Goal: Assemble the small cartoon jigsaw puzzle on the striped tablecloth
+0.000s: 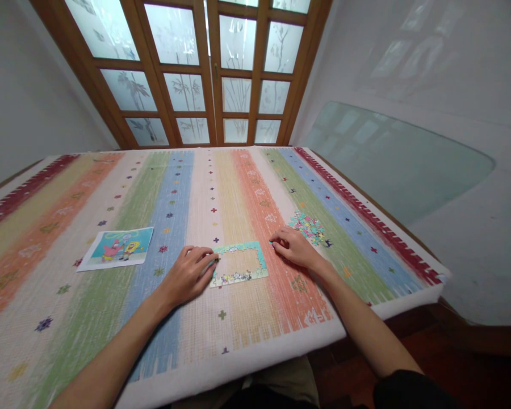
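A partly assembled jigsaw puzzle [262, 258] lies on the cloth as a rectangular border of joined pieces, with the cloth showing through its middle. My left hand [190, 274] is at its left edge, fingers curled together over that side. Something small and dark shows at those fingertips, too small to name. To the right of the border, my right hand [296, 247] pinches a small teal puzzle piece [271, 243] between thumb and fingers. Just beyond that hand sits a pile of loose puzzle pieces [309, 225], mostly teal, pink and yellow.
A printed cartoon picture [121, 248] lies flat to the left of my left hand. A striped tablecloth [170, 318] covers the table, whose near edge runs in front of my body. Wooden doors with glass panes [191, 85] stand behind it, and a white wall [451, 74] is at right.
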Demonstrator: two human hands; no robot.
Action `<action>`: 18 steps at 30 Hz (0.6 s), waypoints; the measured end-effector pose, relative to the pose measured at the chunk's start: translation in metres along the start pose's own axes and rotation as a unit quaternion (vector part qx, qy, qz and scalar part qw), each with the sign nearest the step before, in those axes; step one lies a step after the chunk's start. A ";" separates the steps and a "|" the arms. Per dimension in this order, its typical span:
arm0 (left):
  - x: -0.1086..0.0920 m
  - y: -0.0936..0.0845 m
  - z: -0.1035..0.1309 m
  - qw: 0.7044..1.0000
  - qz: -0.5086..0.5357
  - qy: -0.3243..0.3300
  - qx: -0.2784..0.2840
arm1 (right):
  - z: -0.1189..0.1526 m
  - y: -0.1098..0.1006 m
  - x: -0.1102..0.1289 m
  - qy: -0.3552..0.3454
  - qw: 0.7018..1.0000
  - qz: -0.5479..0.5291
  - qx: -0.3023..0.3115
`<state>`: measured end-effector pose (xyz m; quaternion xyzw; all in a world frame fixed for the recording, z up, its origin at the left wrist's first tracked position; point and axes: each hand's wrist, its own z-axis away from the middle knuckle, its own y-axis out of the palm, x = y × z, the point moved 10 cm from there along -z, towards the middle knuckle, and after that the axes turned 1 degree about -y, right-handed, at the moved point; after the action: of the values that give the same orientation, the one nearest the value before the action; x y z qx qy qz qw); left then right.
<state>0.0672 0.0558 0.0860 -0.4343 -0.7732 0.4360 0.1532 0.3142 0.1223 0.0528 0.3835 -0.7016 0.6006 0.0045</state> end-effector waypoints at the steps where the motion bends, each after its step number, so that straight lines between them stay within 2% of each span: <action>1: 0.001 0.000 0.000 1.000 0.006 -0.003 -0.001 | 0.000 -0.001 0.001 -0.001 1.000 -0.003 0.001; 4: 0.004 -0.001 0.001 0.999 0.035 -0.018 -0.004 | -0.001 -0.003 0.002 -0.001 0.999 -0.029 0.013; 6: 0.005 -0.003 0.000 0.998 0.053 -0.025 -0.007 | 0.000 -0.010 -0.007 0.011 0.999 -0.046 0.008; 9: 0.005 -0.006 -0.002 0.998 0.057 -0.028 -0.009 | 0.006 -0.038 -0.040 0.078 0.995 -0.023 -0.056; 13: 0.007 -0.010 -0.004 0.998 0.039 -0.036 -0.020 | 0.023 -0.075 -0.088 0.165 0.974 0.080 -0.133; 15: 0.008 -0.010 -0.003 0.999 0.023 -0.037 -0.028 | 0.029 -0.083 -0.103 0.194 0.961 0.126 -0.151; 18: 0.008 -0.008 -0.001 0.999 -0.001 -0.024 -0.033 | 0.029 -0.078 -0.112 0.216 0.954 0.148 -0.148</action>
<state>0.0588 0.0609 0.0922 -0.4280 -0.7911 0.4200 0.1207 0.4489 0.1586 0.0579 0.1313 -0.8139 0.5524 0.1232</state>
